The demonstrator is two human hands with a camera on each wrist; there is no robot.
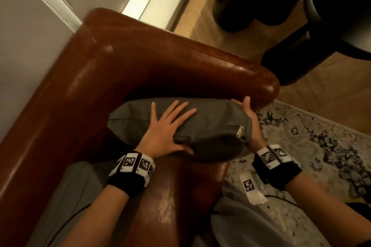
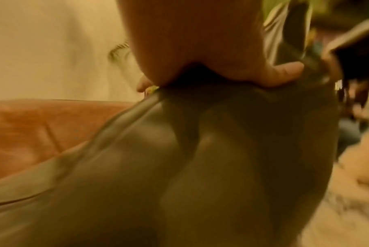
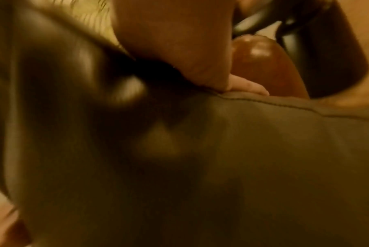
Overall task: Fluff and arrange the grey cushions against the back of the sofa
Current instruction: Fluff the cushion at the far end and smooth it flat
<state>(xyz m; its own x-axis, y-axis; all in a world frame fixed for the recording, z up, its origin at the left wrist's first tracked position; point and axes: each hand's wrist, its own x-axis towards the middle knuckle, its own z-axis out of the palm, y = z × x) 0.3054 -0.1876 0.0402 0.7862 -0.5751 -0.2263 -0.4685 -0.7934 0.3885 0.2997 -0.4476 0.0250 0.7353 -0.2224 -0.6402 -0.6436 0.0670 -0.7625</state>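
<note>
Two hands [image 1: 167, 126] on grey cushion [image 1: 212, 126]

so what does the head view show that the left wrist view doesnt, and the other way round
Only the head view shows the left hand spread flat on the grey cushion, the zip pull, the right hand at the cushion's end, and the rug. Only the left wrist view shows the fabric denting under the thumb. Both show the cushion and brown leather sofa.
</note>
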